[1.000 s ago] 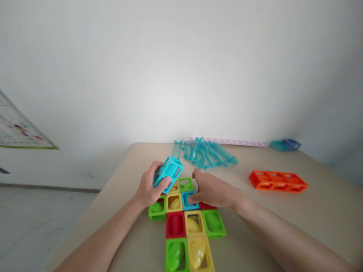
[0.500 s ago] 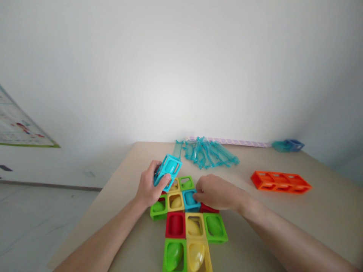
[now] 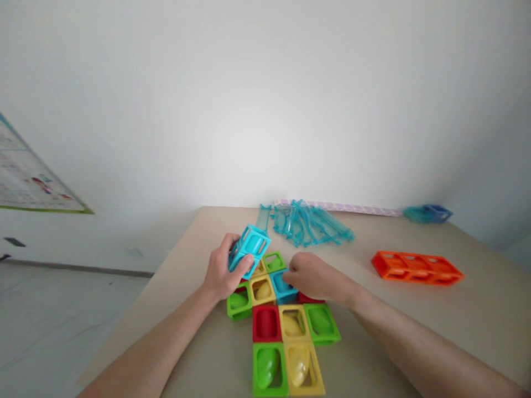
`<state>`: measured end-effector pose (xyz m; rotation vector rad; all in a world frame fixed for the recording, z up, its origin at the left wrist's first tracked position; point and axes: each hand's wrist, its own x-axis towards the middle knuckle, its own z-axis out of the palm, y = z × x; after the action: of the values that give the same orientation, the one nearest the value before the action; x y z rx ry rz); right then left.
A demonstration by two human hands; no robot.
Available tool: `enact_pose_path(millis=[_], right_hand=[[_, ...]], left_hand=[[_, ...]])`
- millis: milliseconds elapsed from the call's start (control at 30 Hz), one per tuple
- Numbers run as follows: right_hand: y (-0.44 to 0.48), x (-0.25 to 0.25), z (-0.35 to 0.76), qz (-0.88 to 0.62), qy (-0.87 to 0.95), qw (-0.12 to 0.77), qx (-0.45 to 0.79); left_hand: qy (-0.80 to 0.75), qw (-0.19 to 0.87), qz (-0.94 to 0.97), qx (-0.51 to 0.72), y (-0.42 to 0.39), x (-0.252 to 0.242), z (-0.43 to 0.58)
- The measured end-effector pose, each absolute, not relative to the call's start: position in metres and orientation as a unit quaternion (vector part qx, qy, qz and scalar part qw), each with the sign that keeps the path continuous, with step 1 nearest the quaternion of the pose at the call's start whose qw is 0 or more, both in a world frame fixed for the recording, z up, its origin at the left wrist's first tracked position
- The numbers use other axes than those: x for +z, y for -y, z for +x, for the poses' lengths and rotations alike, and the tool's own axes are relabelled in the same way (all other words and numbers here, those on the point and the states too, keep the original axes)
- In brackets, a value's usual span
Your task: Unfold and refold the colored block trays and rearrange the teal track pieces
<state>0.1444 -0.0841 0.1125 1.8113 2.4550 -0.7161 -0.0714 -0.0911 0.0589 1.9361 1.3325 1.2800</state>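
Joined blue blocks (image 3: 253,243) are gripped in my left hand (image 3: 222,270), tilted above the left back part of a cluster of coloured blocks. My right hand (image 3: 313,276) is closed at the cluster's right side, its fingertips on a blue block (image 3: 282,284); a red block (image 3: 309,298) is partly hidden under the hand. In the cluster are also green blocks (image 3: 270,369), yellow blocks (image 3: 303,369) and a red block (image 3: 267,324), side by side on the table. Each has a rounded inside piece.
Clear teal track pieces (image 3: 309,224) lie in a pile at the back by the wall, near a patterned strip (image 3: 352,208). A row of joined orange blocks (image 3: 417,267) lies at the right. Dark blue and teal pieces (image 3: 435,213) stand at the far right back.
The block cluster has shifted slightly, its front end a little right and up in view. The blue blocks in my left hand are tilted a bit differently. My right hand stays on the blue block.
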Motion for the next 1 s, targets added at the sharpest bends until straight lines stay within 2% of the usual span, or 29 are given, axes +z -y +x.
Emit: enact_pose_path(millis=[200,467,767,867,1000], right_hand=[[0.076,0.108,0.149,0.567,-0.769,-0.035,-0.292],[0.074,0.115,0.155,0.545,-0.766,-0.029,-0.34],[0.059,0.12,0.173,0.536,-0.627,-0.116,-0.553],[0.054,0.13,0.179,0.517,-0.597,-0.169,-0.59],[0.053,0.139,0.175,0.502,-0.571,-0.338,-0.555]], left_hand=[[-0.478,0.236,0.709,0.462,0.09,0.059,-0.072],[-0.476,0.242,0.711,0.458,0.091,0.061,-0.072],[-0.48,0.223,0.71,0.465,0.09,0.061,-0.072],[-0.478,0.209,0.723,0.453,0.09,0.062,-0.072],[-0.476,0.208,0.73,0.445,0.09,0.063,-0.072]])
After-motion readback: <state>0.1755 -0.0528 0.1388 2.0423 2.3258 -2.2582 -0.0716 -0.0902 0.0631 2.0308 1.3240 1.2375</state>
